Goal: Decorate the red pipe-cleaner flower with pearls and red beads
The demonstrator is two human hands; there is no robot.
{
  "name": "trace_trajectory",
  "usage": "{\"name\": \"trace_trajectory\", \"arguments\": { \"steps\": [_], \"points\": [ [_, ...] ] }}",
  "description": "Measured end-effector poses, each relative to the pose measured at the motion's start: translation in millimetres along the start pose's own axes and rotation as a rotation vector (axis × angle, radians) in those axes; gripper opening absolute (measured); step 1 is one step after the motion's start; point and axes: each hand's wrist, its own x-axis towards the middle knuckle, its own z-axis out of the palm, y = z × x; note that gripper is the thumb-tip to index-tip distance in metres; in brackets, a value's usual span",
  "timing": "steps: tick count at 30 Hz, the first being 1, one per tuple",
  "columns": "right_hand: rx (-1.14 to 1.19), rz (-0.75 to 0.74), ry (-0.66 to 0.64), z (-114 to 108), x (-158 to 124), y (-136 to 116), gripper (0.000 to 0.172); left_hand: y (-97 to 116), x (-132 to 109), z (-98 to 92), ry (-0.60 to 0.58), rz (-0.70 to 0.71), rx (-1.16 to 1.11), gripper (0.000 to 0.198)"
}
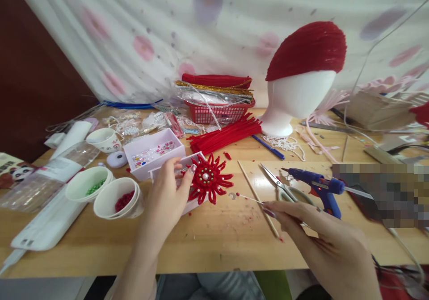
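Note:
My left hand (172, 186) holds a red flower (211, 178) by its left side, thumb on the petals; a white pearl and green beads sit at the flower's centre. The flower is over a white box (197, 202). Pinched between the fingertips of my right hand (311, 228) is a thin white stick (251, 199) with a red bead at its left tip, a short way right of the flower. Scissors (283, 186) and a blue glue gun (318, 186) lie beyond my right hand.
Cups of green beads (89, 177) and red beads (117, 210) stand at left, near a box of gems (156, 148). Red stems (224, 135) and a red basket (217, 112) are behind. A white head form (291, 94) stands at back right. A wooden stick (256, 193) lies mid-table.

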Motion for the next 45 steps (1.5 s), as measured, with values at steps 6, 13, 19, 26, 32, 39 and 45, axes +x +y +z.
{"name": "trace_trajectory", "arguments": {
  "steps": [6,13,19,26,32,39,45],
  "points": [
    [-0.079,0.212,0.141,14,5,12,0.011,-1,5,3.1,-0.160,-0.050,-0.208,0.042],
    [0.022,0.314,0.164,31,16,9,0.010,12,-20,8.5,0.076,0.001,-0.404,0.035],
    [0.034,0.256,0.219,40,29,-4,0.009,20,-40,15.7,0.115,-0.095,-0.469,0.027],
    [0.006,0.221,0.204,45,33,-6,0.008,6,-33,14.2,0.102,0.032,-0.391,0.031],
    [-0.002,0.216,0.222,47,34,-7,0.009,13,-36,16.2,0.153,-0.047,-0.450,0.033],
    [0.021,0.223,0.219,49,34,-10,0.009,7,-34,14.6,0.137,0.013,-0.415,0.034],
    [0.027,0.227,0.219,50,33,-10,0.009,7,-34,13.2,0.148,0.009,-0.417,0.033]
  ]
}}
